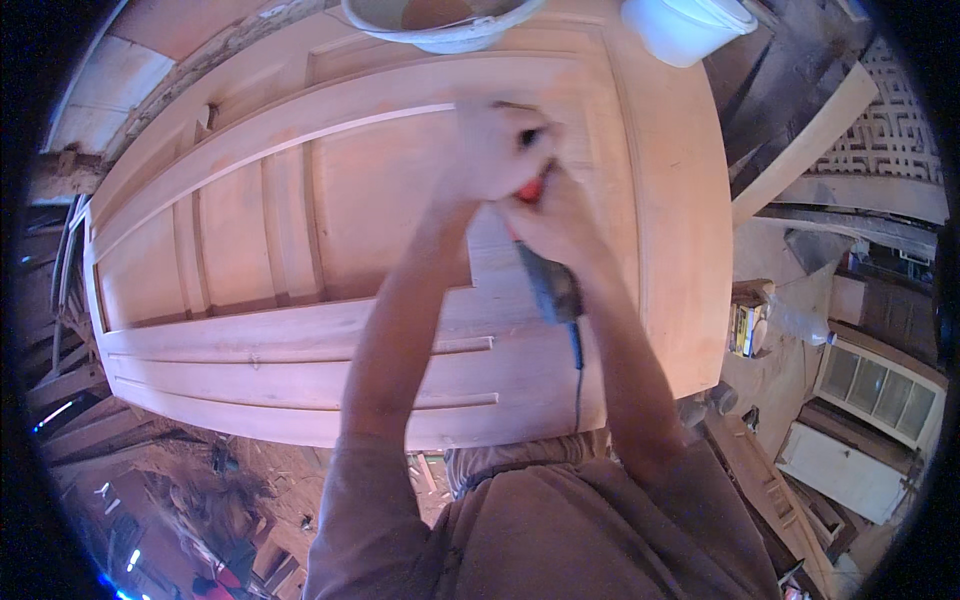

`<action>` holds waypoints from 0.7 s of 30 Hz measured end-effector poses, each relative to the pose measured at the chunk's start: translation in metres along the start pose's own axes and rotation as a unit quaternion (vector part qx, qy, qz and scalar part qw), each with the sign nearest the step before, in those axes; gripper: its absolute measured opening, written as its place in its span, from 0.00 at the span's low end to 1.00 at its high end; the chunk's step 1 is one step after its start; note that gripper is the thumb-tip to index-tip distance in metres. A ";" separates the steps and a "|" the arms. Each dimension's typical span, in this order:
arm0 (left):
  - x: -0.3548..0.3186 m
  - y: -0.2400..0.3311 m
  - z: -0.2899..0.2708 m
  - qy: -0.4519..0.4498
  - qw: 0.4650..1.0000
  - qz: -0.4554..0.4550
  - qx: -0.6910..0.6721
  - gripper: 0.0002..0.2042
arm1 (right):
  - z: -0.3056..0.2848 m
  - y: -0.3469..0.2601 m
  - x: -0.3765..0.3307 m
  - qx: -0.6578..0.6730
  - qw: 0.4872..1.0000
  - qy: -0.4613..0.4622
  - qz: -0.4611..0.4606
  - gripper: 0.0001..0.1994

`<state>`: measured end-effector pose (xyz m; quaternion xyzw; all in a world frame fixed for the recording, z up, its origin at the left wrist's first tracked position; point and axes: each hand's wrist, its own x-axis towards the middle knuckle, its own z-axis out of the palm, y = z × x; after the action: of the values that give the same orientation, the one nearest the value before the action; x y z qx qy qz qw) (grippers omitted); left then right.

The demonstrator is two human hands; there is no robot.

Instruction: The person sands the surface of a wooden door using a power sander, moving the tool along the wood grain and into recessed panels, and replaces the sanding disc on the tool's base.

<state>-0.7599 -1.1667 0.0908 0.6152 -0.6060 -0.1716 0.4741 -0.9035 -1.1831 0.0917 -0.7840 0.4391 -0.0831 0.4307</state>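
Note:
A large pale wooden panelled door [672, 250] lies flat in front of me. Over its right part I hold a corded power tool [550, 285] with a dark grey body, a red section and a cable trailing toward me. My right hand [560, 225] is wrapped round the red section. Motion blurs my left hand [490, 155], which is closed round the tool's far end. A small dark round part shows beside its fingers. Both hands hide the tool's tip, so its exact kind and any contact with the wood cannot be made out.
At the door's far edge stand a wide basin [450, 38] and a white bucket [685, 30]. Wooden boards [810, 145] lean at the right. A small glazed window frame [880, 390] and a white panel [840, 470] sit lower right. Wood shavings [270, 480] cover the floor at left.

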 end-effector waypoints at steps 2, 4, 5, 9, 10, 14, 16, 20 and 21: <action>-0.002 -0.005 -0.015 -0.005 0.999 -0.036 -0.034 0.16 | 0.005 -0.021 0.005 -0.054 0.999 -0.002 0.001 0.29; 0.003 -0.004 -0.012 0.012 0.998 -0.037 -0.043 0.16 | 0.000 -0.023 0.011 -0.030 0.999 -0.021 0.028 0.30; 0.009 -0.005 -0.004 0.001 0.999 -0.045 -0.024 0.18 | -0.007 -0.015 0.011 0.015 1.000 -0.015 0.006 0.29; 0.051 0.028 0.042 -0.049 0.997 -0.034 0.054 0.18 | -0.056 0.030 0.018 0.123 0.992 0.033 -0.024 0.27; 0.063 0.024 0.056 -0.062 0.997 -0.030 0.035 0.19 | -0.062 0.033 0.022 0.133 0.989 0.050 -0.046 0.26; 0.084 0.003 0.060 -0.048 0.997 -0.037 0.050 0.17 | -0.071 0.017 0.041 0.137 0.991 0.009 -0.004 0.23; 0.081 -0.003 0.038 -0.046 0.995 -0.068 0.048 0.18 | -0.058 0.010 0.055 0.108 0.994 -0.006 -0.030 0.26; 0.054 -0.050 -0.008 0.004 1.000 -0.026 0.010 0.19 | -0.006 -0.009 0.078 0.011 0.999 0.009 -0.048 0.31; 0.052 -0.055 -0.016 0.017 0.999 -0.004 -0.027 0.19 | -0.003 -0.020 0.077 0.010 0.999 -0.006 -0.032 0.30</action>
<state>-0.7041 -1.2178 0.0738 0.6072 -0.5903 -0.1793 0.5006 -0.8464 -1.2384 0.0896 -0.7937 0.4104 -0.0964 0.4386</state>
